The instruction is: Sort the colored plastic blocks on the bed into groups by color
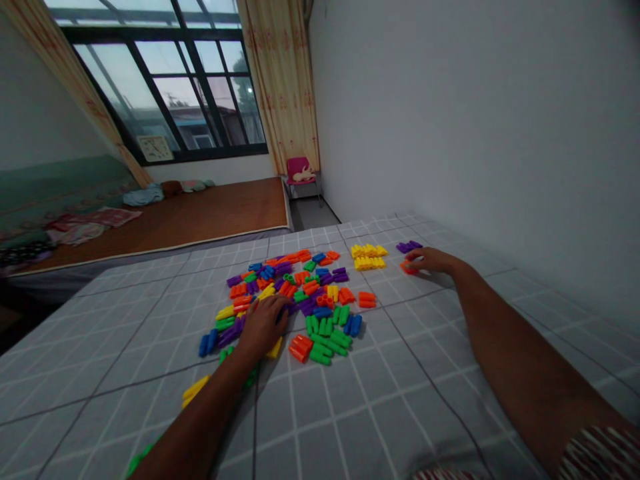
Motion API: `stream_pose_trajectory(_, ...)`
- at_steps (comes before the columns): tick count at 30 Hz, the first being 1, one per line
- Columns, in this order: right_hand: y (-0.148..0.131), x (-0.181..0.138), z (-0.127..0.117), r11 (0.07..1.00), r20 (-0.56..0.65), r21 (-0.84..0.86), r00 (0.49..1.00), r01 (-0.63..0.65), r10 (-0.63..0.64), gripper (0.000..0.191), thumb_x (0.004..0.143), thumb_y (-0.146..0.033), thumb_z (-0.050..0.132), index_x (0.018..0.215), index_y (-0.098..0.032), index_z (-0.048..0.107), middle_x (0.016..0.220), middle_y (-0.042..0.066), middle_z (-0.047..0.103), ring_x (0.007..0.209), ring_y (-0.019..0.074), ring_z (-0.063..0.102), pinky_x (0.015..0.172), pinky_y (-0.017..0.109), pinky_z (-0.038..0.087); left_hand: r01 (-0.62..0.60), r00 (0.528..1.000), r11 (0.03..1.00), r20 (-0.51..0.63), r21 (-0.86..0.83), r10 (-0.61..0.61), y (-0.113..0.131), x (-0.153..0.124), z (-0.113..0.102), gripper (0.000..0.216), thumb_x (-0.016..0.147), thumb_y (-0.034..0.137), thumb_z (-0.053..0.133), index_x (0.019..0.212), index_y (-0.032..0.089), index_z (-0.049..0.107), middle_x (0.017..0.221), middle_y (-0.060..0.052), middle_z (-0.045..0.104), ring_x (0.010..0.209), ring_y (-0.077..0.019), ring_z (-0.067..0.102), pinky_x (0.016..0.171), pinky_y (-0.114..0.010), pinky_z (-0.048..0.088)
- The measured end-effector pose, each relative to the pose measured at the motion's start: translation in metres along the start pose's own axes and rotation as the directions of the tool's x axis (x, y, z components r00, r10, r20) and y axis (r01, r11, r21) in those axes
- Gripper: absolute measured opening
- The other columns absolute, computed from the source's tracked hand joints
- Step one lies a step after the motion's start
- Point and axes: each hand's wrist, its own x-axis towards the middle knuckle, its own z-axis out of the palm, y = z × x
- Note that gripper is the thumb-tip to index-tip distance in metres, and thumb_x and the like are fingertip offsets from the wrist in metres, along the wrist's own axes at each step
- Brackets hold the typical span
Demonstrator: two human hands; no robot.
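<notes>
At the right, my right hand [431,260] is closed on an orange plastic building block [409,267], low over the tablecloth. Just beyond it lie purple blocks [409,246], and to its left are yellow blocks [369,263] set in rows. My left hand [267,320] is curled down over the near side of a mixed heap of ribbed blocks [300,277] in orange, purple, blue, green and yellow. Its fingertips are partly hidden, so what they grip cannot be made out. Right of that hand lie green blocks [330,343] and an orange block [301,348].
A grey checked cloth [380,400] covers the table. Yellow blocks [195,390] and a green block [140,459] lie beside my left forearm. Past the table are a bed [225,207] and a pink chair [299,167]. A white wall [475,133] runs along the right.
</notes>
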Motion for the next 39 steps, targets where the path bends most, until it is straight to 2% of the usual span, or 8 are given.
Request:
stream_pose_trajectory(4, 0.005, -0.007, -0.012, 0.989, -0.086, 0.073, 0.987, -0.131, 0.137, 0.045, 0.076, -0.051, 0.061, 0.105, -0.018, 0.07, 0.105, 0.013, 0.071, 0.082, 0.0248, 0.067, 0.068, 0.036, 0.053, -0.003, 1.0, 1.0, 0.008, -0.008, 0.003, 0.002, 0.0, -0.002, 0.029, 0.09, 0.028, 0.044, 0.113, 0.028, 0.061, 0.125, -0.004, 0.063, 0.122, -0.0241, 0.052, 0.105, -0.047, 0.035)
stream_pose_trajectory(9, 0.005, -0.011, -0.006, 0.998, 0.08, 0.059, 0.996, 0.034, -0.038, 0.057, 0.065, -0.04, 0.073, 0.118, -0.021, 0.067, 0.119, 0.012, 0.066, 0.093, 0.0256, 0.065, 0.079, 0.036, 0.052, -0.007, 1.0, 1.0, -0.003, -0.003, 0.007, 0.003, 0.0, -0.002, 0.028, 0.09, 0.029, 0.045, 0.113, 0.028, 0.06, 0.126, -0.004, 0.063, 0.122, -0.024, 0.052, 0.106, -0.047, 0.035)
stream_pose_trajectory(15, -0.003, 0.002, 0.014, 0.998, -0.003, -0.029, 0.999, 0.05, -0.05, 0.054, 0.07, -0.037, 0.069, 0.122, -0.021, 0.066, 0.113, 0.012, 0.069, 0.091, 0.0239, 0.065, 0.083, 0.035, 0.05, -0.01, 1.0, 1.0, 0.0, 0.01, 0.01, 0.002, -0.001, -0.001, 0.028, 0.09, 0.029, 0.045, 0.114, 0.029, 0.059, 0.127, -0.004, 0.062, 0.123, -0.0237, 0.052, 0.106, -0.048, 0.034)
stream_pose_trajectory(19, 0.001, 0.005, 0.018, 0.998, 0.002, -0.028, 0.998, 0.064, -0.064, 0.059, 0.072, -0.036, 0.068, 0.128, -0.019, 0.062, 0.117, 0.014, 0.067, 0.093, 0.0245, 0.064, 0.083, 0.035, 0.05, 0.0, 1.0, 1.0, 0.008, 0.016, 0.0, 0.004, -0.001, -0.002, 0.027, 0.091, 0.029, 0.044, 0.113, 0.03, 0.059, 0.125, -0.004, 0.063, 0.123, -0.024, 0.052, 0.108, -0.05, 0.031)
stream_pose_trajectory(23, 0.007, 0.003, 0.013, 0.998, 0.031, -0.002, 0.998, 0.058, -0.058, 0.057, 0.072, -0.038, 0.068, 0.125, -0.018, 0.064, 0.12, 0.014, 0.065, 0.098, 0.0267, 0.063, 0.086, 0.037, 0.049, 0.001, 1.0, 1.0, 0.006, 0.013, -0.001, 0.004, -0.001, -0.001, 0.027, 0.091, 0.028, 0.045, 0.114, 0.03, 0.058, 0.126, -0.003, 0.062, 0.124, -0.0243, 0.051, 0.108, -0.051, 0.031)
stream_pose_trajectory(29, 0.008, 0.001, 0.008, 0.999, 0.06, 0.043, 0.998, 0.026, -0.029, 0.059, 0.067, -0.04, 0.069, 0.12, -0.015, 0.066, 0.105, 0.015, 0.069, 0.091, 0.0277, 0.064, 0.076, 0.037, 0.05, -0.013, 1.0, 1.0, 0.0, 0.009, 0.013, 0.002, -0.001, 0.001, 0.027, 0.091, 0.029, 0.045, 0.114, 0.029, 0.059, 0.125, -0.004, 0.063, 0.123, -0.0246, 0.052, 0.107, -0.051, 0.032)
stream_pose_trajectory(32, 0.005, 0.0, 0.009, 0.998, 0.071, 0.055, 0.996, 0.043, -0.047, 0.057, 0.066, -0.044, 0.07, 0.116, -0.017, 0.067, 0.108, 0.014, 0.068, 0.091, 0.0262, 0.063, 0.077, 0.036, 0.05, -0.02, 1.0, 1.0, -0.003, 0.007, 0.02, 0.002, -0.001, 0.0, 0.027, 0.091, 0.028, 0.044, 0.113, 0.03, 0.059, 0.124, -0.003, 0.063, 0.122, -0.0241, 0.053, 0.107, -0.051, 0.032)
stream_pose_trajectory(39, -0.009, -0.009, 0.003, 0.991, 0.25, 0.06, 0.959, 0.123, -0.134, 0.055, 0.062, -0.047, 0.072, 0.109, -0.018, 0.067, 0.102, 0.01, 0.068, 0.086, 0.0241, 0.063, 0.073, 0.034, 0.05, -0.024, 1.0, 1.0, -0.008, 0.009, 0.024, 0.002, -0.001, 0.0, 0.028, 0.09, 0.028, 0.045, 0.114, 0.028, 0.059, 0.125, -0.004, 0.063, 0.122, -0.0245, 0.053, 0.107, -0.05, 0.033)
